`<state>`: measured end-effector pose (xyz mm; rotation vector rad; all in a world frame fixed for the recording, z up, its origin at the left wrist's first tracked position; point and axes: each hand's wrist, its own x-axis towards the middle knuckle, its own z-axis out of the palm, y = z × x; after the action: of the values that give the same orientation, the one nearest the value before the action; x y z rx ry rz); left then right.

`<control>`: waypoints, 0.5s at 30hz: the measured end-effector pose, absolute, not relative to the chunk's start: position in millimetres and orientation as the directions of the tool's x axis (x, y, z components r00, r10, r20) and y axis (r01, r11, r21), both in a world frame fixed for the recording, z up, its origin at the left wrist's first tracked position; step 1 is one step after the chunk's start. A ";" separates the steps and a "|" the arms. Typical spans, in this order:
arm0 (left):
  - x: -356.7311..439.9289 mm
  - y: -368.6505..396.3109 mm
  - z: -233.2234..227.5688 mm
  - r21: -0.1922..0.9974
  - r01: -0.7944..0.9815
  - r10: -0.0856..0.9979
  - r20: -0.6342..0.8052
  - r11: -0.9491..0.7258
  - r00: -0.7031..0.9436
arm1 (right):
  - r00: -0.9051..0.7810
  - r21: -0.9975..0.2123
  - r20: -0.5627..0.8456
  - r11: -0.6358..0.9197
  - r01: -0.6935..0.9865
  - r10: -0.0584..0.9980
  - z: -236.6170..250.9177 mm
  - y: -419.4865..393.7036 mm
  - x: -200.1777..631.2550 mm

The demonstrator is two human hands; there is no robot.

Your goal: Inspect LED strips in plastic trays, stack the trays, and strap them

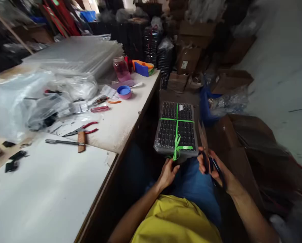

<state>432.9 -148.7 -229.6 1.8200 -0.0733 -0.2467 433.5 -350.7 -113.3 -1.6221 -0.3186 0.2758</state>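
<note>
In front of my lap sits a stack of trays (168, 133) filled with small black parts and wrapped in clear plastic. A green strap (176, 126) crosses it both ways, knotted near the front with loose tails. My left hand (168, 173) is at the front edge, its fingers closed on the lower end of the strap. To the right of the stack, my right hand (216, 168) grips a pair of scissors (204, 141) by dark handles. The blades point up and away, blurred by motion, beside the stack's right side.
On the white table (52, 189) at left lie red-handled pliers (83, 129), a pen (62, 142), a blue-lidded tub (124, 91) and plastic bags (16, 104). Cardboard boxes (242, 162) and a blue crate (206, 108) stand at right. Wrapped tray stacks (165, 60) stand behind.
</note>
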 end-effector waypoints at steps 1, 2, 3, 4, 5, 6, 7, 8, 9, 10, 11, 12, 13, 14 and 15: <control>433.5 -149.6 -230.2 0.962 0.083 -0.185 -0.134 -0.260 0.974 | 0.956 -0.988 -0.074 -0.153 -0.031 0.283 -129.2 -367.3 416.5; 433.7 -149.2 -229.9 0.962 0.085 -0.189 -0.137 -0.258 0.972 | 0.962 -0.959 -0.161 -0.265 -0.100 0.219 -143.5 -380.8 401.3; 433.3 -147.7 -228.8 0.963 0.087 -0.194 -0.139 -0.255 0.971 | 0.959 -0.914 -0.225 -0.378 -0.147 0.172 -155.7 -391.3 388.3; 432.4 -145.0 -227.0 0.964 0.090 -0.200 -0.142 -0.251 0.970 | 0.948 -0.860 -0.279 -0.479 -0.177 0.151 -165.3 -398.7 377.8; 430.8 -141.5 -224.5 0.965 0.095 -0.207 -0.148 -0.245 0.967 | 0.932 -0.804 -0.329 -0.562 -0.193 0.150 -172.2 -403.4 370.0; 428.6 -137.5 -221.5 0.966 0.103 -0.217 -0.156 -0.237 0.964 | 0.914 -0.757 -0.371 -0.624 -0.193 0.168 -176.6 -405.7 365.0; 425.7 -133.5 -218.0 0.967 0.116 -0.228 -0.168 -0.226 0.959 | 0.892 -0.721 -0.407 -0.669 -0.182 0.196 -178.7 -406.1 363.0; 422.1 -129.9 -214.1 0.967 0.135 -0.237 -0.185 -0.214 0.954 | 0.872 -0.695 -0.433 -0.700 -0.162 0.228 -178.9 -404.7 363.5; 417.9 -126.9 -210.0 0.966 0.160 -0.245 -0.208 -0.201 0.947 | 0.855 -0.680 -0.447 -0.721 -0.135 0.261 -177.6 -402.2 366.2; 413.4 -124.7 -205.6 0.964 0.191 -0.250 -0.235 -0.188 0.939 | 0.841 -0.672 -0.452 -0.734 -0.101 0.298 -175.2 -398.8 370.7; 408.7 -123.3 -201.3 0.959 0.223 -0.253 -0.262 -0.173 0.931 | 0.827 -0.672 -0.450 -0.738 -0.065 0.337 -172.2 -394.7 376.4; 404.4 -122.6 -197.1 0.955 0.253 -0.253 -0.286 -0.156 0.924 | 0.812 -0.679 -0.445 -0.734 -0.032 0.377 -168.7 -390.2 382.7; 400.5 -122.3 -193.1 0.951 0.279 -0.251 -0.305 -0.137 0.919 | 0.795 -0.692 -0.439 -0.722 -0.002 0.419 -165.0 -385.4 389.2; 397.5 -122.1 -189.6 0.947 0.299 -0.245 -0.319 -0.118 0.915 | 0.777 -0.713 -0.428 -0.701 0.023 0.461 -161.1 -380.3 395.4; 395.3 -121.8 -186.6 0.945 0.312 -0.236 -0.327 -0.099 0.915 | 0.760 -0.736 -0.414 -0.675 0.044 0.501 -157.3 -375.1 401.1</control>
<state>395.3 -121.8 -186.6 1.6056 0.0597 -0.4603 401.1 -375.1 -157.3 -2.2101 -0.4055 0.7901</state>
